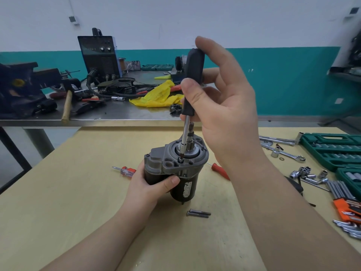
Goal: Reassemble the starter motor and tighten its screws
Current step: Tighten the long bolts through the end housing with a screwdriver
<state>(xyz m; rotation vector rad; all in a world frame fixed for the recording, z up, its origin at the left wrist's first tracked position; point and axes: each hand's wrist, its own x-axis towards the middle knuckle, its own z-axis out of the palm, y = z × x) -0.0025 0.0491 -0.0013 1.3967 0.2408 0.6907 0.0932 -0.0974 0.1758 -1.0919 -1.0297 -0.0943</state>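
Note:
The starter motor (pixel 187 184) stands upright on the wooden table (pixel 78 192), its grey nose housing (pixel 172 159) and pinion shaft on top. My left hand (pixel 148 184) grips the black body from the left, thumb across the front. My right hand (pixel 220 98) holds a black-handled screwdriver (pixel 192 79) between thumb and fingers. Its steel shaft (pixel 184 133) runs down to a screw (pixel 180 159) in the housing flange. Two long bolts (pixel 198 213) lie on the table in front of the motor.
Two red-handled screwdrivers (pixel 127 170) (pixel 220 171) lie beside the motor. Loose sockets (pixel 304 172), a ratchet (pixel 287 152), hex keys (pixel 347 212) and green socket cases (pixel 332 149) crowd the right. Behind stands a steel bench (pixel 117 114) with a welder (pixel 99 55), vise (pixel 23 89) and yellow cloth (pixel 158 94).

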